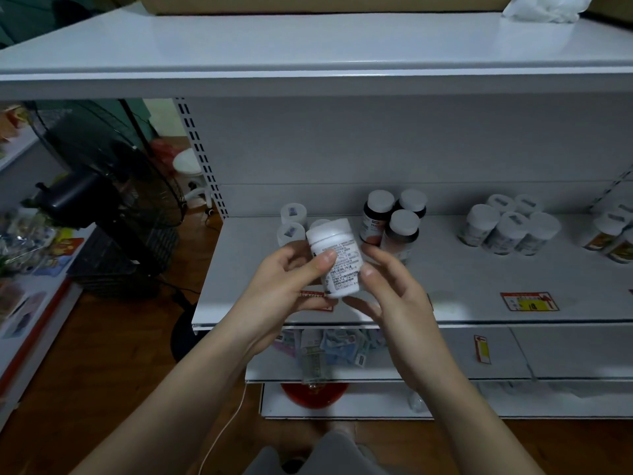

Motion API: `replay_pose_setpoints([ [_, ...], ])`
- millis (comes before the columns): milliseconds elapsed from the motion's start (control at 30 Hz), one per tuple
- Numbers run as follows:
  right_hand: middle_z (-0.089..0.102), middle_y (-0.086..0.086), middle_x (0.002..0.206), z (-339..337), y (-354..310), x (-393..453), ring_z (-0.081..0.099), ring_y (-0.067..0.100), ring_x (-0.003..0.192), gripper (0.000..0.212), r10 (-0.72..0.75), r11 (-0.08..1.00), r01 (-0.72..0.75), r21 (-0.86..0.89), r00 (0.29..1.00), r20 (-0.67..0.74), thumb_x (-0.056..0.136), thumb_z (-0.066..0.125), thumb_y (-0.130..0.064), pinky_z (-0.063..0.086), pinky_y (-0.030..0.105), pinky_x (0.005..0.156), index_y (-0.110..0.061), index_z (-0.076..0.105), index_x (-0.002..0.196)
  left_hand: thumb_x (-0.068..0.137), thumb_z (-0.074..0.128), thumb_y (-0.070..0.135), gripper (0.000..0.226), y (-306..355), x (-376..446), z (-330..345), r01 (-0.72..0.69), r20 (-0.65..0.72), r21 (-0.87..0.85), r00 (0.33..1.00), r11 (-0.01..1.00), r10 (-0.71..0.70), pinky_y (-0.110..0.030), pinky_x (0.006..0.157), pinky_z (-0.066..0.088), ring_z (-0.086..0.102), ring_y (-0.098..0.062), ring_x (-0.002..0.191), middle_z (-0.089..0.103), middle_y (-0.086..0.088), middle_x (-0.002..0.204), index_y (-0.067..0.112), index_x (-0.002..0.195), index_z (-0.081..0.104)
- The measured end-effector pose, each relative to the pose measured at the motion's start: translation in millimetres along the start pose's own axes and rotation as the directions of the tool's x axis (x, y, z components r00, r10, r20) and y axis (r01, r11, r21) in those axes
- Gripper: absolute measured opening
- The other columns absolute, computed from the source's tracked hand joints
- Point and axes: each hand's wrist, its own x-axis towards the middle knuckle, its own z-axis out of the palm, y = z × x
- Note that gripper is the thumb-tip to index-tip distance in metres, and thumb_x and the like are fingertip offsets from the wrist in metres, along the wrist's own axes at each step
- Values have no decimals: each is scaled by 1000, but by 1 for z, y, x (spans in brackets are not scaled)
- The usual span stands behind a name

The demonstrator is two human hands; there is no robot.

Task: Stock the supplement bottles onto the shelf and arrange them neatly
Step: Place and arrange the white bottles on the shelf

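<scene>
A white supplement bottle [337, 257] with a printed label is held upright, slightly tilted, above the front of the middle shelf [479, 269]. My left hand [291, 282] grips it from the left with the thumb across the label. My right hand [390, 286] holds it from the right and below. Behind it on the shelf stand two small white bottles [293, 222], three dark bottles with white caps [394, 221], and a cluster of several white-capped bottles [510, 228].
More bottles [613, 238] stand at the shelf's far right. A black floor fan [102, 186] is left of the shelving. The top shelf [308, 49] overhangs. Lower shelves hold packets [329, 347] and a red bowl [313, 394]. Price tags [529, 301] sit on the shelf front.
</scene>
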Motion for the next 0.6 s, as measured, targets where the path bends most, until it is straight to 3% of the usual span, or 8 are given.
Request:
replay_pose_setpoints([
  [100,73,-1,114,0,1,1,70,13,107,38,33,998,-35,54,999,38,99,54,-9,57,33,93,-18,55,135,91,65,17,33,0,1,-3,-2,-21,-44,1000,999,1,-40,74,63,73,-25,101,75,-15,105,11,122,56],
  [200,71,-2,119,-1,4,2,68,12,111,41,-2,1000,2,-2,1000,15,94,62,-7,56,31,92,-17,56,133,90,66,19,34,0,1,-4,7,-21,-47,1000,999,-8,-42,77,62,72,-23,103,75,-13,106,10,122,56],
  [300,67,-6,122,0,2,0,65,1,108,52,-51,991,49,-125,999,-10,86,73,-8,53,14,81,-20,55,133,83,70,22,42,1,0,-2,8,0,-43,1000,999,-8,-42,76,62,72,-22,102,73,-11,110,10,121,58],
  [400,63,-6,116,1,-1,-4,63,-14,93,60,-80,985,82,-150,997,19,80,77,-3,46,1,68,-21,53,132,77,73,26,48,1,0,-1,5,-3,9,1000,1000,-5,-38,73,62,74,-21,96,69,-12,114,12,122,61],
  [500,64,-9,113,2,-1,-5,65,-12,94,52,-77,988,81,-135,996,33,86,72,-7,50,6,74,-25,53,131,79,72,25,48,0,0,-3,-2,7,6,1000,1000,2,-40,74,61,73,-23,100,69,-13,117,11,124,62],
  [600,72,-8,114,1,-1,-1,67,4,107,34,-15,1000,15,18,999,39,96,58,-8,56,23,90,-29,60,124,82,69,23,49,-1,1,-4,3,0,-58,1000,998,-3,-42,75,62,71,-26,106,71,-13,117,10,128,58],
])
